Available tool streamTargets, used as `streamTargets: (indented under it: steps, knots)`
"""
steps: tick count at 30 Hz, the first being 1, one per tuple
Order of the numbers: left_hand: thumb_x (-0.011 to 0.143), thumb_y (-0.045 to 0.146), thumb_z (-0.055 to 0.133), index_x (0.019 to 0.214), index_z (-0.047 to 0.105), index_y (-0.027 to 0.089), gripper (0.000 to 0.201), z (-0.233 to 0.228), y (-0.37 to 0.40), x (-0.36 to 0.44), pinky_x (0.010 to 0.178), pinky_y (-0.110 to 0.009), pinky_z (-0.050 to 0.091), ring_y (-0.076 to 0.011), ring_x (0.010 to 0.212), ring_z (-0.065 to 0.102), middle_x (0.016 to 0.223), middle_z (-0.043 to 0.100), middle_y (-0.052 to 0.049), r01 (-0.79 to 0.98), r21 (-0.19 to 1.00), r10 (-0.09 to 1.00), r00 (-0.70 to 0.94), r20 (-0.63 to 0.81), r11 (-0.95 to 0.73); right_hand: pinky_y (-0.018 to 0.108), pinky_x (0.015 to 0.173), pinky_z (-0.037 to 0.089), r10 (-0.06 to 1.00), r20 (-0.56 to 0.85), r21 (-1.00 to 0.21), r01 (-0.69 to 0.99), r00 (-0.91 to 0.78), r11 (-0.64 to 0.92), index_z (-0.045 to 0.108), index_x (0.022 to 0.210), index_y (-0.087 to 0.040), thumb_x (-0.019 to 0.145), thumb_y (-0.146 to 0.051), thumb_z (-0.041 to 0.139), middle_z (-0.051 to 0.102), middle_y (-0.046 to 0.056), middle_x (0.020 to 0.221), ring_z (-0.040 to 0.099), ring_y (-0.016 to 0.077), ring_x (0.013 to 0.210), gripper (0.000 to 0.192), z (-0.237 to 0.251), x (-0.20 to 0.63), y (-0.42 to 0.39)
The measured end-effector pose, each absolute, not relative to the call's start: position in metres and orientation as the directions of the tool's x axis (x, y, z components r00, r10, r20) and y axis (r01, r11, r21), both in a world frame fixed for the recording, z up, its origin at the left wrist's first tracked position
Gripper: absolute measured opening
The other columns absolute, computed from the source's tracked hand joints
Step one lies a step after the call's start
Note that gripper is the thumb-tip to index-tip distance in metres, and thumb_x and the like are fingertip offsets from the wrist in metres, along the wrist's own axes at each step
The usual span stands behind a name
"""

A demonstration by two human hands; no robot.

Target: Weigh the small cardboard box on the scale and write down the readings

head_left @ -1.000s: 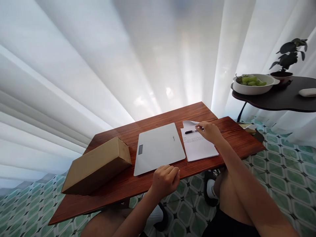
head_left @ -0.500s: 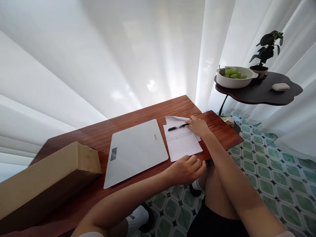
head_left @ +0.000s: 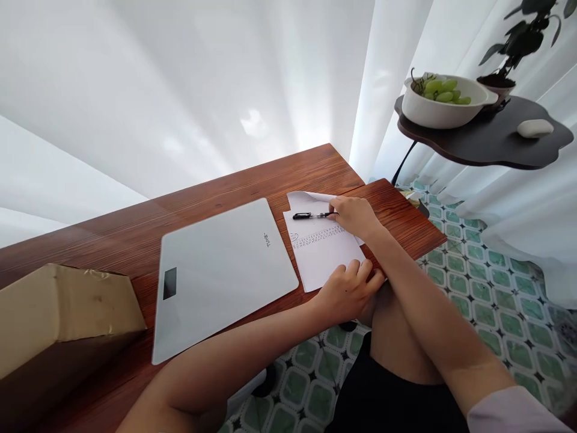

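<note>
at the near edge of the desk (head_left: 252, 174), left hand (head_left: 349, 291) rests with fingers loosely curled on the lower corner of the paper sheet (head_left: 322, 249), pressing it flat; nothing gripped in it. right hand (head_left: 356, 215) lies on the upper right part of the same sheet, fingertips touching the tip end of the black pen (head_left: 311, 215). cannot tell whether the pen is pinched or only touched. pen lies flat across the top of the sheet, roughly parallel to the far edge, cap end pointing left. rows of small handwriting sit just below the pen. top edge of the sheet is curled up, a fold showing behind the pen.

just left of the sheet, nearly touching it: white flat scale (head_left: 220, 273), dark display window near its lower left corner, small logo on its right side. further left, at the frame edge: brown cardboard box (head_left: 63, 307), long, lying on the desk, apart from the scale.

beyond the desk's right end: dark side table (head_left: 487, 141) carrying a white bowl (head_left: 439, 108) of green grapes (head_left: 444, 91), a potted plant (head_left: 518, 36) behind the bowl, and a small white oval object (head_left: 535, 127) near its right edge. white curtains (head_left: 180, 78) behind; green patterned tile floor (head_left: 491, 282) below.
</note>
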State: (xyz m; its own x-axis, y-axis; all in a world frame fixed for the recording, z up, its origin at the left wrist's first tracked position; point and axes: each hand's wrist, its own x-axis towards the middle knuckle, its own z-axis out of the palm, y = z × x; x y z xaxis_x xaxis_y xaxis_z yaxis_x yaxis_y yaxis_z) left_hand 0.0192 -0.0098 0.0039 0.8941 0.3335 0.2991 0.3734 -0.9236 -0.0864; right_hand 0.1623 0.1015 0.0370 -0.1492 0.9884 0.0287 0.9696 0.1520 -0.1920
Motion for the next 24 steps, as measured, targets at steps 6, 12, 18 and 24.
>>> streamTargets:
  steps: [6,12,18,24]
  knots:
    - [0.09,0.022,0.049,0.112,0.055,0.014,0.023,0.007,-0.009,0.018,0.05,-0.035,0.033,-0.0212,0.073,0.048,0.094,0.053,-0.008,0.387,-0.027,0.368,0.894,0.256,-0.922,0.031,0.06,0.03,0.978,0.155,-0.108,0.981,-0.142,0.159,0.061,0.108,-0.013,0.106,-0.033,0.053,0.071,0.011,0.094,0.064,0.0228,0.075,0.022,0.055,0.169,0.086]
    - [0.087,0.02,0.051,0.109,0.055,0.016,0.023,0.012,-0.007,0.018,0.052,-0.035,0.037,-0.0218,0.075,0.048,0.096,0.054,-0.008,0.394,0.024,0.389,0.893,0.228,-0.919,0.027,0.06,0.036,0.94,0.338,-0.647,0.712,-0.05,0.271,0.054,0.092,-0.021,0.094,-0.034,0.058,0.056,-0.003,0.07,0.049,0.0124,0.059,0.014,0.038,0.211,0.062]
    - [0.086,0.021,0.052,0.106,0.056,0.016,0.02,0.014,-0.005,0.019,0.051,-0.036,0.038,-0.0222,0.074,0.048,0.096,0.056,-0.008,0.395,0.04,0.393,0.891,0.226,-0.918,0.027,0.056,0.038,0.925,0.366,-0.857,0.423,0.099,0.294,0.042,0.075,-0.024,0.087,-0.04,0.065,0.049,-0.003,0.07,0.044,0.012,0.059,0.031,0.01,0.216,0.06]
    - [0.085,0.02,0.052,0.105,0.056,0.017,0.021,0.014,-0.005,0.02,0.053,-0.036,0.039,-0.0227,0.075,0.049,0.099,0.058,-0.008,0.404,0.052,0.405,0.888,0.216,-0.913,0.027,0.056,0.034,0.947,0.321,-0.852,0.445,0.028,0.275,0.041,0.075,-0.023,0.095,-0.045,0.06,0.046,-0.004,0.063,0.042,0.0118,0.057,0.035,0.009,0.209,0.063]
